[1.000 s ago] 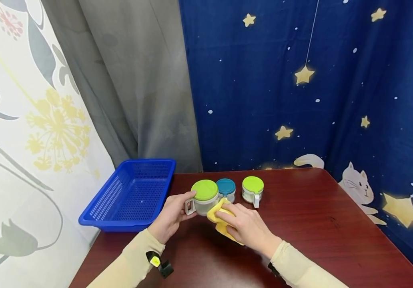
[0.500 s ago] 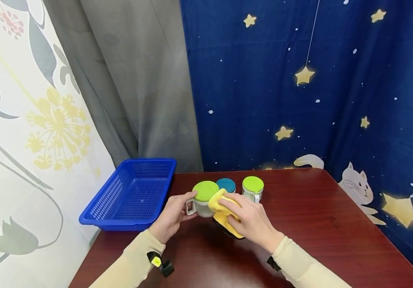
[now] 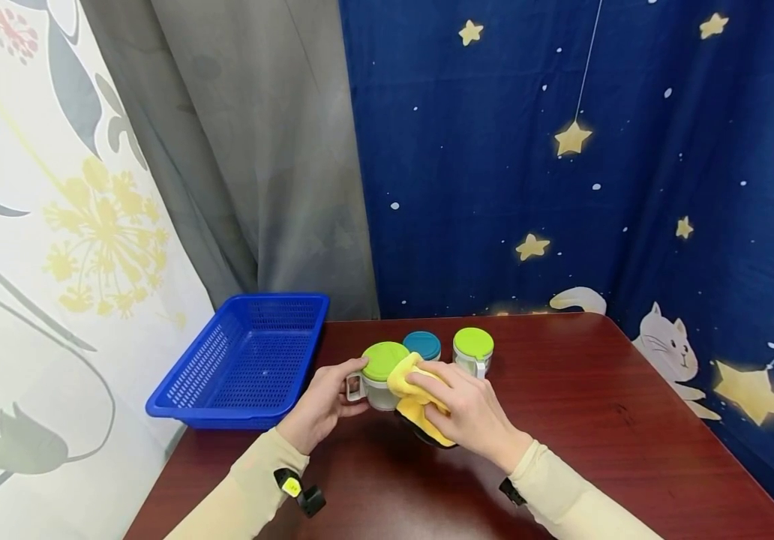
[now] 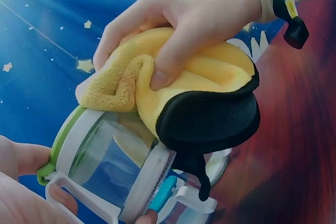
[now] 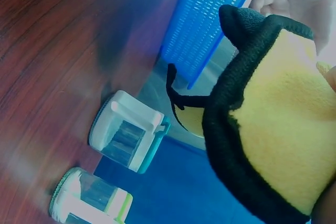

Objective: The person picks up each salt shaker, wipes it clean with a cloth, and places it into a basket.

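Note:
My left hand [image 3: 322,405] grips a glass jar [image 3: 380,394] with a green lid and white side handle, thumb at the lid's edge. The left wrist view shows this jar [image 4: 107,148] tilted, with fingers at its lid, handle and base. On its right side, my right hand [image 3: 471,409] holds a bunched yellow cloth [image 3: 403,379] against the glass and lid edge. Black trim and a dark fold of the cloth [image 4: 210,119] hang below the thumb. In the right wrist view the cloth [image 5: 289,114] hides most of the right hand.
Behind the held jar stands a smaller jar with a teal lid [image 3: 422,345]. Right of it is another green-lidded jar [image 3: 473,345], its handle facing forward. A blue perforated basket [image 3: 265,367] sits at the table's left. Curtains hang behind the brown table [image 3: 583,420].
My right hand has moved the cloth upward along the jar's right side, from its lower part to the lid edge. The left hand keeps its grip, almost still.

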### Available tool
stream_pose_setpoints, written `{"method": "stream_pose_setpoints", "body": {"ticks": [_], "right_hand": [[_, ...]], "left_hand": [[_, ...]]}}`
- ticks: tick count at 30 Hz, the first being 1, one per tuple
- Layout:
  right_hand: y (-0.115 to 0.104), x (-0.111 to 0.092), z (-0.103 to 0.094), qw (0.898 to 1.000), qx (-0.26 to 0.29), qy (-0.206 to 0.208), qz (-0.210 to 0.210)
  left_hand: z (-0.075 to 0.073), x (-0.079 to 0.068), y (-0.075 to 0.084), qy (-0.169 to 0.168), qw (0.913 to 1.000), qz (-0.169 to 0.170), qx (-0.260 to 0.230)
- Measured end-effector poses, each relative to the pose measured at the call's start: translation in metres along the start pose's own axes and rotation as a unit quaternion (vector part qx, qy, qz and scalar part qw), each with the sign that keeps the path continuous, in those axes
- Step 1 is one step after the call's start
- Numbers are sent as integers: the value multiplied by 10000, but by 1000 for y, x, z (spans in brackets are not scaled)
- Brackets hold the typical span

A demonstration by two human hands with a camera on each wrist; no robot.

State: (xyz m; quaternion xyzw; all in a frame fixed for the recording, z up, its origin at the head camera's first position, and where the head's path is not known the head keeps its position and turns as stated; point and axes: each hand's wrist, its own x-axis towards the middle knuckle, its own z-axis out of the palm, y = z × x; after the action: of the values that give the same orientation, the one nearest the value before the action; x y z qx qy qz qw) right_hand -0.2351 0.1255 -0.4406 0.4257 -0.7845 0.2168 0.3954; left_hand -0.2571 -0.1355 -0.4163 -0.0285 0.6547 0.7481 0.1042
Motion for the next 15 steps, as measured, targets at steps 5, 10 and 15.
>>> {"method": "stream_pose_setpoints", "body": {"ticks": [5,10,15], "right_hand": [[1,-5,5,10000,-30,-54,-24],[4,-20,12,9985,-196,-518,-10],[7,-29,17,9963,-279,-808,-73]], "left_hand": [[0,0,-1,-169,9997,22,-170],[-2,-1,0,-152,9995,117,-232],[-3,0,4,-55,9997,168,-166]]}}
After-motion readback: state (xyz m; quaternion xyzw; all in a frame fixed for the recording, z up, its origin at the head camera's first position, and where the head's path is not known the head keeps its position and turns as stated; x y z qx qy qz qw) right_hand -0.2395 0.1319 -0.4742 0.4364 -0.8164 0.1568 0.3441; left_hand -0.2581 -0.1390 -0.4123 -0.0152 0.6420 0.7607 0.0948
